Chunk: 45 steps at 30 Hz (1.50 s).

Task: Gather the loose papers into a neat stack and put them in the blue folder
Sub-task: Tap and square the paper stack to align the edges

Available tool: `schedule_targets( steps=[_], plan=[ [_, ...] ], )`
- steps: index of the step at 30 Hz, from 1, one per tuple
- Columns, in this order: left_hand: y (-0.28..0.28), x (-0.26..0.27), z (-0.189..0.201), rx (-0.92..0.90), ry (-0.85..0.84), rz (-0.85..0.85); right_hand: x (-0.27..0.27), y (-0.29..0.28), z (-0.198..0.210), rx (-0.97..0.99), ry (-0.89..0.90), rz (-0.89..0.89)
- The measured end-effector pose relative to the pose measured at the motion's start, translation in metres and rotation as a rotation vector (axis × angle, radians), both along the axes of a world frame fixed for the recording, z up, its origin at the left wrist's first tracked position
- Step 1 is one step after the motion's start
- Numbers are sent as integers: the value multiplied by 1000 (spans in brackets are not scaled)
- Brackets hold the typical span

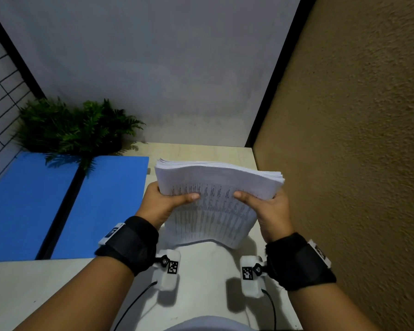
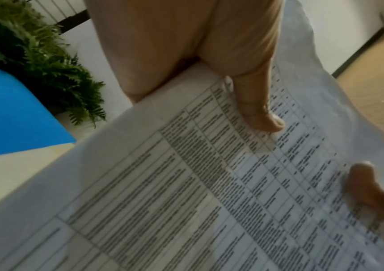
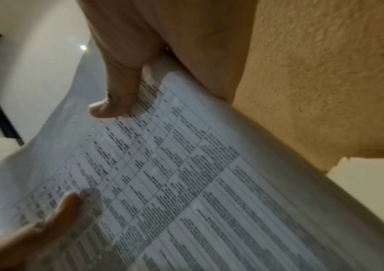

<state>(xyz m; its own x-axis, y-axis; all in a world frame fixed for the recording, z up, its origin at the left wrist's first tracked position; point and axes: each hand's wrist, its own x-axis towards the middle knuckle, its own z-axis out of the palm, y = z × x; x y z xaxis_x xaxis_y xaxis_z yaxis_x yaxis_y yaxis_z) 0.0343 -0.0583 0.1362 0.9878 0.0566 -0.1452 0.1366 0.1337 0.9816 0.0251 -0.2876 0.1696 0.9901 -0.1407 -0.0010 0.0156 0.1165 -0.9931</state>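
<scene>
While the blue folder (image 1: pixel 65 204) lies open on the table (image 1: pixel 46 287) at left, the left hand (image 1: pixel 161 203) and right hand (image 1: pixel 270 211) each keep a closed grip on the paper stack (image 1: pixel 215 199), thumbs on top, above the table.

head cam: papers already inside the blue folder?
No, both hands hold the paper stack above the table, right of the open blue folder.
</scene>
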Motion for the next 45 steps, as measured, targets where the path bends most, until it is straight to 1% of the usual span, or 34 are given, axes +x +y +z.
schedule_targets(
  steps=[2, 4, 6, 8, 10, 12, 14, 15, 16, 18, 19, 20, 21, 22, 25, 27, 28, 32, 33, 35, 37, 38, 40, 41, 42, 43, 44, 45],
  plan=[
    [2, -3, 5, 4, -48, 10, -4, 2, 2, -96, -98, -99],
    [2, -3, 10, 15, -91, 8, -12, 6, 4, -247, -252, -217],
    [2, -3, 15, 20, -112, -1, -19, 11, 3, -413, -360, -222],
    [3, -3, 17, 29, -111, -15, -24, 14, -2, -556, -375, -176],
    [3, -5, 13, 45, -79, -29, -25, 16, -7, -582, -329, -181],
    [3, -9, 4, 37, -25, -12, -25, 19, -10, -613, -357, -189],
    [3, -11, -4, 16, 22, 19, -24, 20, -8, -666, -399, -147],
    [4, -11, -8, 17, 42, 27, -22, 18, -8, -642, -376, -145],
    [4, -11, -11, 24, 62, 26, -19, 15, -10, -528, -293, -156],
    [4, -11, -16, 41, 103, 10, -12, 5, -18, -155, -48, -117],
    [2, -11, -18, 46, 120, 5, -9, 2, -24, -48, 51, -49],
    [1, -10, -20, 46, 130, 6, -5, 0, -31, -21, 123, 19],
    [-1, -10, -20, 45, 133, 14, -3, 0, -37, -28, 175, 48],
    [-3, -9, -19, 42, 130, 25, -3, 2, -39, -34, 202, 37],
    [-3, -4, -10, 32, 97, 41, 3, 4, -33, 29, 165, -35],
    [0, -2, -7, 35, 86, 30, 4, -1, -28, 52, 115, -14],
    [2, -2, -7, 41, 90, 26, 3, -3, -29, 51, 124, -1],
    [-4, -6, -29, 22, 165, 72, -10, 2, -58, -33, 314, 106],
    [-8, -8, -34, 17, 186, 80, -13, 7, -66, -22, 349, 94],
    [-14, -9, -39, 15, 213, 96, -13, 12, -70, -28, 342, 18],
    [-11, -4, -34, 19, 183, 164, -5, 10, -63, -122, 294, -39],
    [-7, -3, -29, 67, 118, 233, 1, 6, -59, -195, 257, -45],
    [5, 0, -10, 312, -109, 411, 10, -4, -48, -425, 187, -42],
    [11, 1, 2, 460, -245, 448, 14, -9, -42, -558, 158, -25],
    [15, 2, 16, 600, -365, 426, 17, -11, -36, -686, 128, 6],
    [17, 3, 29, 702, -440, 350, 19, -11, -28, -811, 96, 40],
    [18, 7, 37, 742, -459, 235, 21, -10, -21, -918, 56, 79],
    [18, 11, 43, 733, -425, 121, 22, -7, -14, -997, 8, 123]
  ],
)
